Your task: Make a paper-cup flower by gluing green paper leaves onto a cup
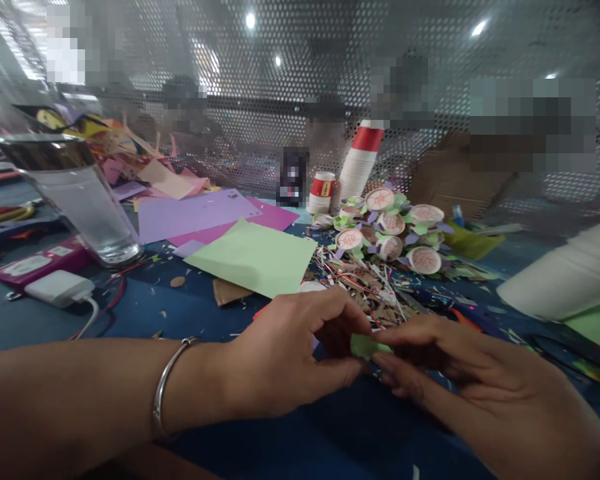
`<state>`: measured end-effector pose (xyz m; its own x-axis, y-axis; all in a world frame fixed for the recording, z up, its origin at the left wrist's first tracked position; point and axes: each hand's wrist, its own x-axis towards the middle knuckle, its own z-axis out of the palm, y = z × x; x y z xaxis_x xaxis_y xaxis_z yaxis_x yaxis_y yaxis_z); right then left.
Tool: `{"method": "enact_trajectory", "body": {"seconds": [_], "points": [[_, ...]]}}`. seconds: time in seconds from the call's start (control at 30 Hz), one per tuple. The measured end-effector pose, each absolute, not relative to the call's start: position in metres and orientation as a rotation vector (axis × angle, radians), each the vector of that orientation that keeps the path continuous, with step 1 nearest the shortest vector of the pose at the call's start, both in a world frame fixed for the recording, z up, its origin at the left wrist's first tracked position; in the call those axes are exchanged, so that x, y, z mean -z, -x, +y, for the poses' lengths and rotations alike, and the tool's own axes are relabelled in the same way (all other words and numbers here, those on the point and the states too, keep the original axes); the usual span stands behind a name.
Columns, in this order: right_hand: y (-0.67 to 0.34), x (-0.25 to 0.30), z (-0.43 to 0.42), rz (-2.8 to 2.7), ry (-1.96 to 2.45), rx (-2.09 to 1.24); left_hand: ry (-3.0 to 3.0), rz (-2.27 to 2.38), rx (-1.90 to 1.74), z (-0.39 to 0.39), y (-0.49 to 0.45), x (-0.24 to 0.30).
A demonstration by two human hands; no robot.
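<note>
My left hand [290, 347], with a silver bangle [167, 387] on the wrist, pinches one end of a small green paper piece [365, 345] low over the blue table [280, 447]. My right hand [460, 373] pinches the other end of the same piece with fingers closed. Just beyond the hands lies a heap of paper scraps and shreds [370, 287]. A light green paper sheet [255, 257] lies flat behind my left hand.
A glass of water [75, 200] stands at the left, with a white charger [60, 288] and a pink box [35, 263] near it. Purple and pink sheets [200, 213], decorated paper cup pieces [395, 230], stacked paper cups [360, 163] and a white cup stack [565, 273] surround the area. A perforated screen stands behind.
</note>
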<state>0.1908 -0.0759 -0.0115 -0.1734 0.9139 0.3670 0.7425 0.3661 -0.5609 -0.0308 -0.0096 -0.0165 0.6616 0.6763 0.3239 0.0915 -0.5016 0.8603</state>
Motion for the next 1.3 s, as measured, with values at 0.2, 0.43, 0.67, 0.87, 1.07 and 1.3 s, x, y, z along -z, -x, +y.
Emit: {"method": "enact_trajectory", "body": {"seconds": [0.2, 0.43, 0.67, 0.87, 1.07, 1.3], "points": [[-0.189, 0.012, -0.077, -1.962, 1.425, -0.35, -2.311, 0.501, -1.008, -0.006, 0.032, 0.016], [-0.183, 0.015, -0.078, -1.808, 1.474, -0.438, -2.137, 0.535, -0.967, -0.005, 0.031, 0.014], [-0.183, 0.016, -0.077, -1.827, 1.459, -0.39, -1.838, 0.634, -0.809, -0.008, 0.031, 0.011], [-0.185, 0.015, -0.079, -1.902, 1.415, -0.306, -1.612, 0.651, -0.731, -0.009, 0.028, 0.014], [-0.183, 0.011, -0.075, -1.942, 1.38, -0.241, -1.254, 0.597, -0.662, -0.004, 0.024, 0.019], [-0.186, 0.011, -0.077, -1.975, 1.387, -0.2, -1.16, 0.572, -0.653, 0.001, 0.026, 0.02]]}}
